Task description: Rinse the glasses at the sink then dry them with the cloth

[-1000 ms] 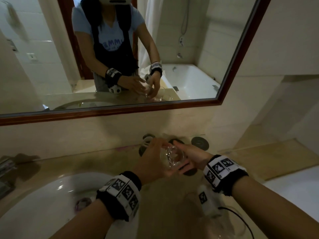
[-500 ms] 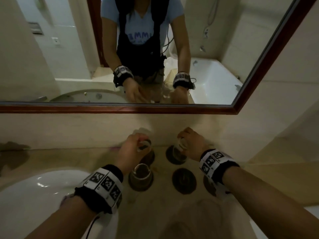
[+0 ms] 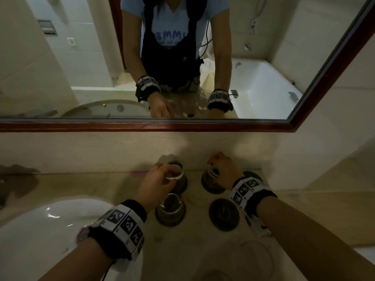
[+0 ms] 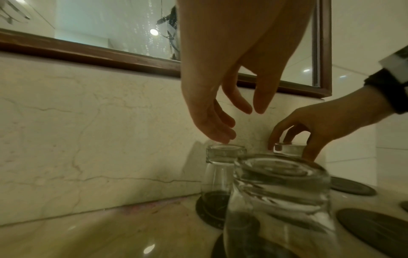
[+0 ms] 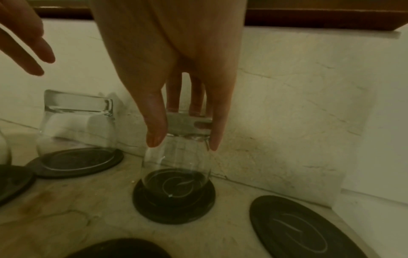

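Observation:
Three clear glasses stand upside down on dark round coasters on the marble counter. My right hand point(image 5: 184, 142) grips the base of the back right glass point(image 5: 176, 157) from above, thumb on one side and fingers on the other; that glass rests on its coaster point(image 5: 174, 197). My left hand point(image 4: 232, 125) hangs with relaxed fingers just over the back left glass point(image 4: 225, 153) and holds nothing; I cannot tell if the fingertips touch it. The third glass point(image 3: 171, 207) stands in front of it, below my left wrist.
The white sink basin point(image 3: 40, 226) lies at the lower left. An empty coaster point(image 3: 224, 213) sits in front of my right hand, another empty coaster point(image 5: 298, 228) to its right. The marble backsplash point(image 3: 101, 151) and wood-framed mirror point(image 3: 142, 126) close off the back.
A second ago both hands held one glass together above the counter. The hands have since parted to the back coasters; the right holds its glass down on a coaster, the left fingers have loosened.

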